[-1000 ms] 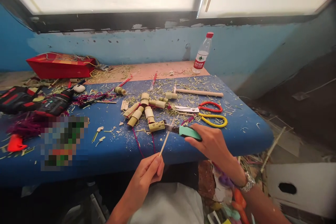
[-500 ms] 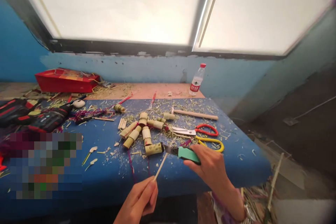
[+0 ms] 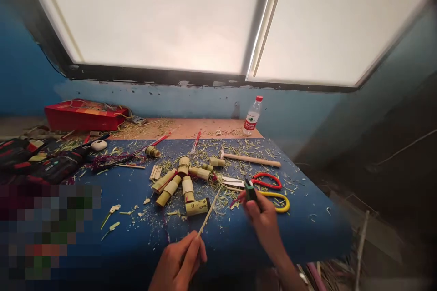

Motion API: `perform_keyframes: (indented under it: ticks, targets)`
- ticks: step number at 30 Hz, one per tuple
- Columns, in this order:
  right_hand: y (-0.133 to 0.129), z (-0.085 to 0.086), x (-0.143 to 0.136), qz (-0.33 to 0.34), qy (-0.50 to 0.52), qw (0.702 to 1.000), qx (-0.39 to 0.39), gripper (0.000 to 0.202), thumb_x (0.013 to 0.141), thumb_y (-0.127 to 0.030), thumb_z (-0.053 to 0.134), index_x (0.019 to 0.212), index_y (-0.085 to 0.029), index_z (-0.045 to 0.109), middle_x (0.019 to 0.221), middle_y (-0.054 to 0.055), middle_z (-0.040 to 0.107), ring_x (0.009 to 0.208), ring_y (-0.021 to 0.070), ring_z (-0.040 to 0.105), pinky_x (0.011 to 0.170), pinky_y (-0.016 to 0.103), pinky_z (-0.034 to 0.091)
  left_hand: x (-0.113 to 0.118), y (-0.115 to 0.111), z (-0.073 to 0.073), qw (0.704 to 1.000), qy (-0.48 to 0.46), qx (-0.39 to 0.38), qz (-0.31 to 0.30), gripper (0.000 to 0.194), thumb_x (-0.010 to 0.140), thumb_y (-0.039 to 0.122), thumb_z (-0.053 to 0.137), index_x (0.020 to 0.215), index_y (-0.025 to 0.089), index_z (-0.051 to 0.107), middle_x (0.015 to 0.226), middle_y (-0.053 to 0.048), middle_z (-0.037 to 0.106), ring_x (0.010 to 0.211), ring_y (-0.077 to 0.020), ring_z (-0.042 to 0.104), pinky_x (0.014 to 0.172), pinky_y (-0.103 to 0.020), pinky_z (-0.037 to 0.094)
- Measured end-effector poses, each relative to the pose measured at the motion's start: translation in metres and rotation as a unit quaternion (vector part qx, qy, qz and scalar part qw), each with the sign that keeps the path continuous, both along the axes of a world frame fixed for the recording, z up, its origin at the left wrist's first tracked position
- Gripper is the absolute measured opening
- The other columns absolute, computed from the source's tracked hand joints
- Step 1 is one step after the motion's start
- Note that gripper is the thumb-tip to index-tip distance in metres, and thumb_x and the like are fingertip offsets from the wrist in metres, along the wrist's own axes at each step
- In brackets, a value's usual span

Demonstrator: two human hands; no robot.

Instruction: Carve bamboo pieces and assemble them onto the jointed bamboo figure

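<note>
At the blue table [image 3: 310, 223], the person's left hand [image 3: 182, 257] and right hand [image 3: 264, 220] are both closed, red-and-yellow scissors [image 3: 255, 177] lying just beyond the right grip, a green-handled knife [image 3: 250, 192] clamped within it, and 1 thin stick [image 3: 210, 213] pinched between left thumb and fingers, slanting up and away from them.

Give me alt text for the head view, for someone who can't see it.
A person's left hand holds a thin pale stick and the right hand a green-and-black tool at a blue table. Beyond lie bamboo pieces, scissors, a hammer and scattered shavings.
</note>
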State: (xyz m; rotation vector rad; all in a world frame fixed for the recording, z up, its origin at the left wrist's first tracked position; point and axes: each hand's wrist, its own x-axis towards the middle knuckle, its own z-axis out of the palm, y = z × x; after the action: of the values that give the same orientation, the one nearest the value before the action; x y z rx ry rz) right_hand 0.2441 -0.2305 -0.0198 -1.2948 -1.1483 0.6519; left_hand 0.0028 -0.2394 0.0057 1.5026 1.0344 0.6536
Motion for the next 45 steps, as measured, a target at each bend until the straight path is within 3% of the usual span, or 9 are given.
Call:
perform_keyframes:
  ticks: [3,7,13,18,22,26,31,40,45]
  targets:
    - [-0.003,-0.006,-0.052,0.088,0.157,0.983,-0.039,0.04,0.085,-0.055,0.073,0.099,-0.018,0.068,0.056,-0.007,0.042,0.045,0.0077,0.029,0.042,0.022,0.023,0.004,0.006,0.011,0.991,0.072,0.113,-0.014,0.047,0.103,0.053,0.036,0.078,0.02,0.058,0.066,0.0,0.05,0.059,-0.0133,0.044,0.055,-0.025,0.032]
    - [-0.002,0.001,-0.081,0.088,0.313,0.945,-0.024,0.027,0.086,-0.043,0.076,0.087,-0.019,0.064,0.047,-0.01,0.037,0.038,0.006,0.025,0.039,0.021,0.022,0.005,0.008,0.018,0.975,0.124,0.184,-0.025,0.04,0.105,0.038,0.035,0.078,0.02,0.058,0.067,0.001,0.056,0.061,-0.0127,0.049,0.056,-0.025,0.03]
    - [-0.005,0.014,-0.082,0.11,0.34,0.934,-0.006,0.018,0.09,-0.035,0.072,0.089,-0.019,0.063,0.048,-0.011,0.038,0.039,0.0059,0.027,0.04,0.021,0.025,0.006,0.007,0.02,0.967,0.14,0.21,-0.032,0.035,0.103,0.031,0.038,0.078,0.02,0.059,0.069,0.002,0.06,0.061,-0.0123,0.051,0.058,-0.025,0.032]
    - [-0.006,0.016,-0.09,0.116,0.332,0.936,-0.012,0.018,0.092,-0.037,0.069,0.091,-0.021,0.06,0.052,-0.011,0.037,0.039,0.007,0.025,0.039,0.021,0.024,0.007,0.012,0.031,0.984,0.076,0.126,-0.104,0.038,0.105,0.036,0.031,0.078,0.02,0.053,0.068,0.003,0.056,0.06,-0.0124,0.048,0.06,-0.027,0.033]
    - [-0.01,0.013,-0.074,0.099,0.233,0.967,-0.02,0.021,0.096,-0.042,0.064,0.094,-0.022,0.06,0.054,-0.009,0.038,0.04,0.0075,0.027,0.04,0.022,0.024,0.009,0.016,0.031,0.992,0.013,0.067,-0.107,0.042,0.106,0.04,0.027,0.071,0.02,0.042,0.064,0.003,0.048,0.06,-0.0125,0.046,0.062,-0.028,0.034]
    - [-0.025,0.012,-0.038,0.081,-0.068,0.994,-0.018,0.039,0.097,-0.058,0.055,0.093,-0.02,0.062,0.067,-0.002,0.055,0.052,0.0119,0.046,0.046,0.024,0.033,0.012,0.017,0.026,0.996,0.039,0.074,-0.034,0.04,0.106,0.041,0.027,0.074,0.021,0.041,0.061,0.005,0.044,0.056,-0.0121,0.042,0.059,-0.029,0.029]
    - [-0.037,0.024,-0.025,0.088,-0.369,0.925,-0.003,0.046,0.104,-0.057,0.041,0.083,-0.02,0.061,0.056,-0.004,0.052,0.048,0.0132,0.048,0.05,0.026,0.034,0.016,0.016,0.026,0.991,0.072,0.108,-0.025,0.037,0.106,0.037,0.03,0.075,0.021,0.044,0.054,0.006,0.042,0.049,-0.012,0.037,0.055,-0.032,0.021]
    - [-0.029,0.031,-0.022,0.035,-0.521,0.851,0.062,0.05,0.103,-0.06,0.043,0.084,-0.019,0.062,0.065,0.001,0.062,0.055,0.0153,0.058,0.056,0.027,0.036,0.012,0.014,0.02,0.992,0.086,0.095,-0.022,0.034,0.105,0.031,0.027,0.075,0.022,0.042,0.058,0.004,0.048,0.051,-0.0129,0.042,0.056,-0.032,0.021]
    - [-0.026,0.027,-0.015,0.044,-0.542,0.836,0.075,0.052,0.103,-0.062,0.042,0.086,-0.018,0.063,0.064,0.001,0.061,0.055,0.0152,0.057,0.057,0.028,0.034,0.011,0.013,0.014,0.994,0.072,0.072,-0.028,0.037,0.105,0.035,0.027,0.074,0.022,0.042,0.06,0.003,0.049,0.055,-0.0134,0.043,0.058,-0.032,0.025]
